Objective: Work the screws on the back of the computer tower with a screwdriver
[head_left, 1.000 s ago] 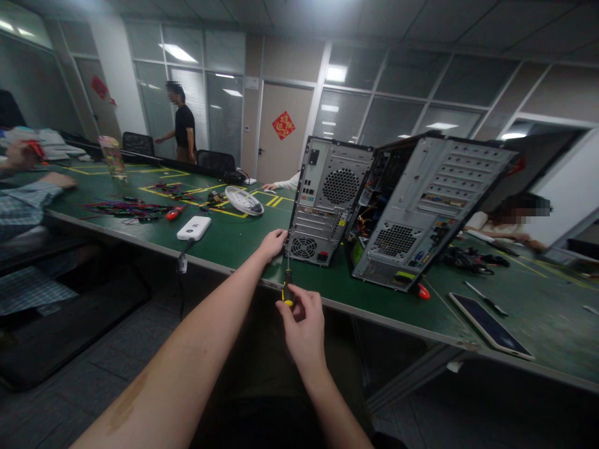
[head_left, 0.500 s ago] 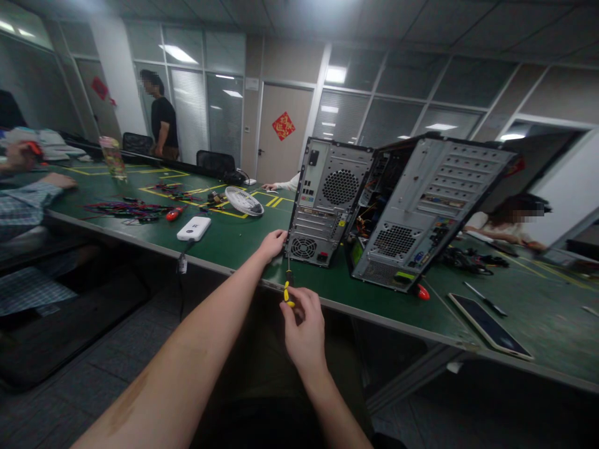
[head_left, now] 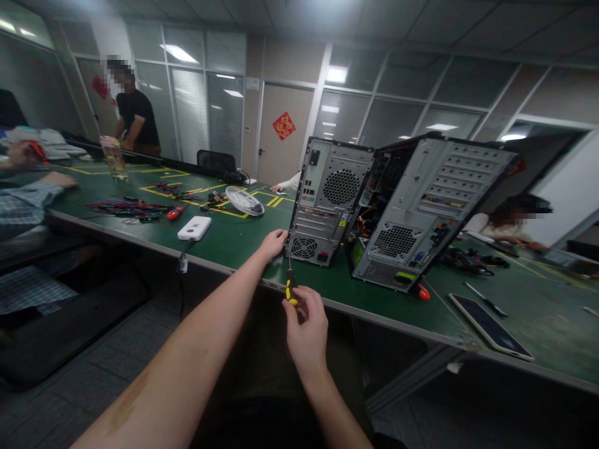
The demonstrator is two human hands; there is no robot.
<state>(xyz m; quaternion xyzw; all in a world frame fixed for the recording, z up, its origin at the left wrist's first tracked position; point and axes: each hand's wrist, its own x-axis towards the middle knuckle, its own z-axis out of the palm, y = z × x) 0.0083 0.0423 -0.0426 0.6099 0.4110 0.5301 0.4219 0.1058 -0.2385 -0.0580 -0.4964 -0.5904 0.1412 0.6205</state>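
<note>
In my right hand (head_left: 306, 321) is a screwdriver (head_left: 291, 288) with a yellow and black handle, pinched between thumb and fingers. Its thin shaft points up to the lower left rear edge of a computer case (head_left: 304, 226); the tip is too small to make out. My left hand (head_left: 272, 246) rests against the left side of this case, its visible fingers stretched forward and the fingertips partly hidden by the edge. The case stands upright, rear panel facing me. Close on its right stands a second computer case (head_left: 397, 240), dark inside, with its side open.
Left on the green table (head_left: 234, 249) are a white power bank (head_left: 194, 228) with a cable, a red-handled tool (head_left: 175, 213), loose wires (head_left: 131, 209) and a white basket (head_left: 244, 201). A phone (head_left: 491, 325) and a pen (head_left: 485, 299) lie right. Several people are around.
The screwdriver handle and my right hand have shifted slightly right, the handle having turned. My left hand and both cases stay put. The standing person in black has moved left.
</note>
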